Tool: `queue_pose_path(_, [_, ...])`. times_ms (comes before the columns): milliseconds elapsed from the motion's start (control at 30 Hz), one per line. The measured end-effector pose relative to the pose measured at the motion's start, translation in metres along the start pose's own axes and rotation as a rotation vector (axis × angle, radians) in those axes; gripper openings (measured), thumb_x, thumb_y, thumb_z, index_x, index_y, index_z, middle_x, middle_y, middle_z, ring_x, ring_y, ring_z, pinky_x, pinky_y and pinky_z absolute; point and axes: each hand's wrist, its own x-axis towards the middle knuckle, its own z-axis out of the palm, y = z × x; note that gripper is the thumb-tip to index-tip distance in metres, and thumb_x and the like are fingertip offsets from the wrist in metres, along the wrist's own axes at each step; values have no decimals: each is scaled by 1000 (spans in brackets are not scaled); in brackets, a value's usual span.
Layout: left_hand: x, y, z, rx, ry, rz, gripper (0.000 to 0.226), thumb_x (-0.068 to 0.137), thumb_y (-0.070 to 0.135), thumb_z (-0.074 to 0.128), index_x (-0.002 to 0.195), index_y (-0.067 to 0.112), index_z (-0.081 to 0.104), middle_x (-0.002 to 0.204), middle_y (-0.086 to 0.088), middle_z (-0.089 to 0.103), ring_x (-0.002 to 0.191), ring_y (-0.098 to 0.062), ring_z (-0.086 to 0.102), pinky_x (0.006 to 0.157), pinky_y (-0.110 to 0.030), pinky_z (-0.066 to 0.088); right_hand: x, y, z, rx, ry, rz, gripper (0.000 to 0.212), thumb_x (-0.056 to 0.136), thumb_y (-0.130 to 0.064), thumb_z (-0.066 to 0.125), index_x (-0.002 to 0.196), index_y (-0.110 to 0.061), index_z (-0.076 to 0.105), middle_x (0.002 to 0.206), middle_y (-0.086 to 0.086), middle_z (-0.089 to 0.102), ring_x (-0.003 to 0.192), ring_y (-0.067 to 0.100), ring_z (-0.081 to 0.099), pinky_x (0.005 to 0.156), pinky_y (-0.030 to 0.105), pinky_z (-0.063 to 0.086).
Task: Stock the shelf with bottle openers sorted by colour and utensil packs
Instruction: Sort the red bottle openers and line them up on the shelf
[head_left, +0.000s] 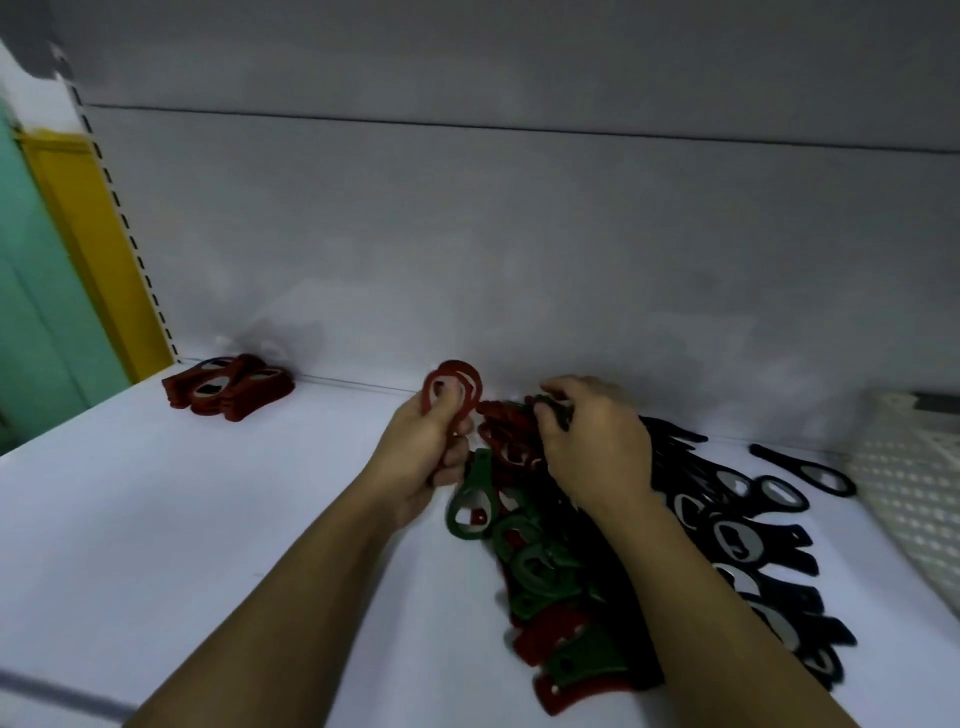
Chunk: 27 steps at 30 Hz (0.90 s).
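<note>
Red openers (453, 395) sit gripped in curled fingers of the left hand (421, 457); the right hand (597, 447) digs curled fingers into the mixed pile (545, 571), grip unclear. Sorting reds, I'd judge; next they join the red stack (228, 387) far left on the shelf (156, 519).

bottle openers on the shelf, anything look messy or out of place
Yes. The heap of red, green and black plastic bottle openers lies jumbled, colours mixed, unlike the neat stack of red openers at the back left. One black opener lies apart beside the white lattice basket.
</note>
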Motion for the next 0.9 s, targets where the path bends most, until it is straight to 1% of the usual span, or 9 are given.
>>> queue_pose_path(100, [2, 3, -5, -87, 36, -52, 44, 101, 52, 35, 80, 15, 44, 62, 1, 41, 41, -7, 27, 32, -17, 19, 1, 1, 8, -199, -179, -119, 47, 92, -39, 61, 135, -21, 54, 129, 3, 62, 118, 26, 48, 97, 36, 40])
queue_pose_path(200, [0, 4, -3, -140, 14, -117, 60, 96, 65, 26, 74, 14, 47, 59, 1, 42, 38, -7, 26, 32, -16, 17, 3, -3, 16, -317, -251, -181, 50, 94, -46, 53, 139, -24, 47, 134, 0, 58, 120, 26, 46, 100, 36, 34])
queue_pose_path(267, [0, 3, -4, -177, -29, -128, 64, 97, 65, 22, 74, 12, 50, 59, -1, 43, 37, -7, 27, 31, -15, 17, 5, -1, 20, -385, -251, -184, 45, 96, -46, 49, 135, -25, 51, 130, -1, 60, 117, 25, 48, 98, 36, 34])
queue_pose_path(433, [2, 1, -5, -189, -49, -146, 53, 103, 50, 24, 84, 9, 52, 61, -3, 46, 38, -7, 30, 31, -16, 19, 6, 3, 25, -422, -202, -155, 27, 96, -34, 54, 111, -16, 65, 111, 5, 67, 105, 26, 56, 94, 36, 38])
queue_pose_path(567, [1, 1, -5, -201, -75, -195, 61, 98, 61, 25, 84, 9, 54, 64, -3, 48, 44, -7, 34, 34, -16, 23, 7, 5, 24, -250, 28, -149, 13, 91, -16, 61, 86, -8, 70, 80, 10, 69, 71, 28, 63, 71, 33, 44])
queue_pose_path(633, [1, 2, -4, -215, -92, -217, 59, 99, 60, 27, 87, 9, 55, 67, -3, 49, 47, -8, 37, 36, -17, 25, 5, 3, 18, -54, 174, -108, 6, 85, -8, 69, 87, -4, 72, 79, 12, 69, 62, 28, 63, 61, 30, 48])
queue_pose_path(700, [1, 2, -4, -226, -89, -234, 55, 100, 55, 29, 93, 9, 57, 69, -4, 51, 49, -9, 40, 39, -17, 30, 0, -2, 7, 107, 253, -89, 9, 84, -5, 69, 93, -4, 72, 86, 10, 69, 66, 22, 63, 61, 21, 47])
queue_pose_path(800, [1, 2, -3, -264, -85, -260, 53, 101, 52, 29, 100, 7, 58, 71, -4, 52, 52, -10, 43, 43, -19, 34, -10, -13, -9, 292, 196, -43, 9, 88, -11, 67, 97, -13, 68, 91, -4, 64, 72, 3, 57, 64, 0, 39])
queue_pose_path(900, [-1, 2, 0, -310, -80, -265, 54, 101, 52, 30, 103, 6, 59, 75, -5, 56, 58, -13, 50, 47, -21, 42, -22, -26, -8, 281, 105, -213, 9, 84, -10, 71, 91, -15, 68, 93, -9, 62, 73, 1, 56, 70, 3, 45])
